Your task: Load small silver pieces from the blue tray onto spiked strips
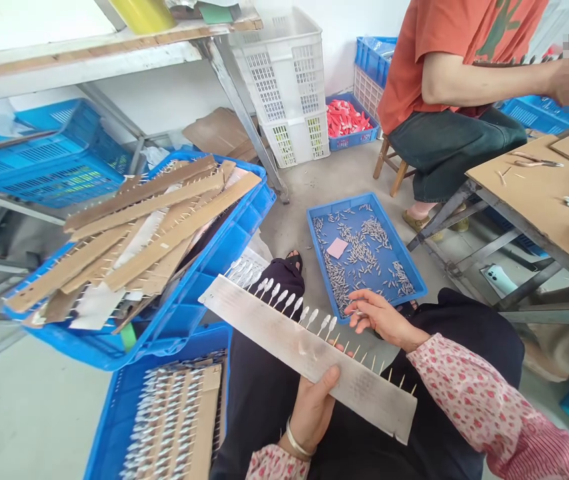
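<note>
My left hand [314, 405] grips a long pale cardboard strip [274, 337] over my lap, thumb on its near face. Toothpicks [374, 363] stick out along the strip's upper edge. Small silver-grey, leaf-shaped pieces [297, 305] sit on those toward the left end; those toward the right are bare. My right hand [387, 321] is just above the bare toothpicks, apart from the strip, its fingers curled toward the thumb. Whatever is between its fingertips is too small to make out. Beyond it, a shallow blue tray [417, 277] on the floor holds many loose grey pieces and a pink paper square.
At left, a blue crate [161, 333] carries piled cardboard strips [129, 243]. Below it, another blue crate [101, 427] holds strips of silver-tipped toothpicks. A co-worker [457, 80] sits on a stool at right, near a table [529, 173] with pliers. White crates [289, 80] stand behind.
</note>
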Tool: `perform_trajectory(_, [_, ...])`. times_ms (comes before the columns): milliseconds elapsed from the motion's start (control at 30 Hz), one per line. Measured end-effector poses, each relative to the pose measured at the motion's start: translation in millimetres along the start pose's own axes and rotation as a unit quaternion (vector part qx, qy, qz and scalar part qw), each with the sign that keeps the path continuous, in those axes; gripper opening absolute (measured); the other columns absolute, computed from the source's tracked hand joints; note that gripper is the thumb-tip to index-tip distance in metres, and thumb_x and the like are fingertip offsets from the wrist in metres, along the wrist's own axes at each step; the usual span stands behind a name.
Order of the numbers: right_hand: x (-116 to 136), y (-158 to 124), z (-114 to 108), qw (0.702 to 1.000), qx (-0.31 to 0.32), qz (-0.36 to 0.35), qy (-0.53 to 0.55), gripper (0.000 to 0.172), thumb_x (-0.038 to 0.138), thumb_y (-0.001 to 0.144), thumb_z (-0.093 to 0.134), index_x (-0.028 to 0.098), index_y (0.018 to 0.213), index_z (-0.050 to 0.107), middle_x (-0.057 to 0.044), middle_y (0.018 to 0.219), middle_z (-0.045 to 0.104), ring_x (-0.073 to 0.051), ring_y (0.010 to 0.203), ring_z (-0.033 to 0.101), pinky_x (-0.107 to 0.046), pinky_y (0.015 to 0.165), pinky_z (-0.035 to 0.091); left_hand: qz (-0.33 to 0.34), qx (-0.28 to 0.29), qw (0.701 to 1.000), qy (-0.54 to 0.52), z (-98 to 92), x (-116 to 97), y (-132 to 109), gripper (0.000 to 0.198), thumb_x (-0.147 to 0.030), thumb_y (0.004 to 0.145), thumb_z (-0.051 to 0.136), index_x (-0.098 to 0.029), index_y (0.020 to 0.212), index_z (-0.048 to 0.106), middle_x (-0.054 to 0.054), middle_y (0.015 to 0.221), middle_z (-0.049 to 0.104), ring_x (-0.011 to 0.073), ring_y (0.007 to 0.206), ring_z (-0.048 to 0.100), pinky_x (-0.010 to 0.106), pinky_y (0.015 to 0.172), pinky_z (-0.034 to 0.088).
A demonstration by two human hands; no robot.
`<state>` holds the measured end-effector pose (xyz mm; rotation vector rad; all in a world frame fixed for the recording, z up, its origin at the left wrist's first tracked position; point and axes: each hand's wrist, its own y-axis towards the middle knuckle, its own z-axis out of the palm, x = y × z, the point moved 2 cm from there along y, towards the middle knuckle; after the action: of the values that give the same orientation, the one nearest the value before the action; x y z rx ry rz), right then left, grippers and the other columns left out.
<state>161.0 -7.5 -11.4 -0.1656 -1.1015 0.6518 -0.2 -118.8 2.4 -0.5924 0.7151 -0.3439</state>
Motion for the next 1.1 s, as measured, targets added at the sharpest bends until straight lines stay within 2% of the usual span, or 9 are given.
perform_trajectory(100, [-10.1,1.0,1.1,0.999,-0.027,0.021,0.035,0.027,0.040,0.083,0.062,0.018,0.094,0.051,-0.003,0.078,0.064,-0.010,0.054,0.059,-0.020,0.043,0.047,-0.010,0.007,0.999,-0.032,-1.0,-0.5,0.0,0.033,-0.025,0.072,0.074,-0.021,0.104,0.068,0.006,0.102,0.070,0.0306,0.104,0.062,0.048,0.099,0.041])
perform_trajectory(267, [-14.4,0.9,1.3,0.998,0.012,0.022,0.059,0.031,0.029,0.074,0.074,0.017,0.097,0.056,-0.004,0.093,0.066,-0.014,0.082,0.067,-0.024,0.074,0.055,-0.029,0.006,0.997,-0.065,-3.8,0.5,1.9,0.029,-0.031,0.079,0.068,-0.018,0.105,0.069,0.008,0.104,0.070,0.0322,0.107,0.060,0.049,0.101,0.039])
perform_trajectory(367, [-11.0,0.4,0.7,0.998,0.034,0.034,0.029,0.030,0.035,0.077,0.071,0.017,0.096,0.056,-0.005,0.085,0.069,-0.013,0.064,0.066,-0.023,0.056,0.053,-0.029,0.001,0.998,-0.058,-5.2,1.1,2.6,0.028,-0.031,0.079,0.068,-0.018,0.104,0.069,0.008,0.105,0.070,0.0312,0.108,0.060,0.048,0.103,0.037])
perform_trajectory(433, [-8.2,0.1,0.4,0.999,0.031,0.034,0.005,0.028,0.039,0.079,0.068,0.015,0.090,0.057,-0.005,0.075,0.069,-0.009,0.047,0.059,-0.019,0.041,0.044,-0.026,0.003,0.998,-0.051,-5.4,1.0,2.6,0.029,-0.031,0.078,0.068,-0.019,0.104,0.069,0.008,0.104,0.070,0.0310,0.109,0.059,0.047,0.103,0.036])
perform_trajectory(500, [-5.7,-0.5,0.6,0.999,0.032,0.029,-0.008,0.028,0.039,0.078,0.069,0.014,0.087,0.060,-0.002,0.068,0.068,-0.006,0.040,0.051,-0.017,0.036,0.035,-0.022,0.005,0.999,-0.042,-4.5,0.3,2.2,0.030,-0.032,0.078,0.069,-0.018,0.104,0.068,0.009,0.103,0.070,0.0314,0.109,0.059,0.047,0.103,0.036])
perform_trajectory(633, [-2.0,-4.1,3.0,0.997,0.060,0.037,-0.011,0.028,0.030,0.070,0.076,0.015,0.089,0.062,0.001,0.067,0.065,-0.004,0.042,0.047,-0.017,0.038,0.029,-0.019,0.001,0.999,-0.031,-0.5,-2.1,0.9,0.030,-0.031,0.075,0.071,-0.017,0.102,0.069,0.010,0.101,0.070,0.0326,0.109,0.059,0.048,0.101,0.038])
perform_trajectory(733, [-0.1,-7.4,5.9,0.994,0.084,0.029,-0.056,0.022,0.035,0.076,0.070,0.015,0.080,0.062,0.002,0.062,0.062,-0.005,0.041,0.045,-0.018,0.038,0.027,-0.021,-0.008,0.999,-0.030,2.2,-3.2,0.1,0.030,-0.028,0.073,0.073,-0.017,0.101,0.069,0.009,0.099,0.070,0.0323,0.105,0.061,0.048,0.099,0.040])
perform_trajectory(833, [0.2,-9.0,8.0,0.989,0.082,0.011,-0.122,0.028,0.040,0.080,0.065,0.014,0.070,0.060,0.001,0.058,0.060,-0.005,0.042,0.044,-0.019,0.040,0.028,-0.020,-0.015,0.999,-0.027,2.5,-3.0,0.1,0.030,-0.027,0.073,0.074,-0.017,0.100,0.069,0.008,0.098,0.070,0.0318,0.103,0.062,0.048,0.098,0.041])
perform_trajectory(1100, [-1.3,-6.1,11.0,0.979,0.075,-0.006,-0.191,0.030,0.043,0.080,0.065,0.015,0.069,0.060,0.003,0.055,0.055,-0.006,0.043,0.043,-0.019,0.043,0.031,-0.012,-0.012,1.000,-0.009,0.5,-2.6,1.7,0.031,-0.027,0.072,0.074,-0.019,0.102,0.068,0.008,0.098,0.069,0.0317,0.108,0.060,0.046,0.097,0.042])
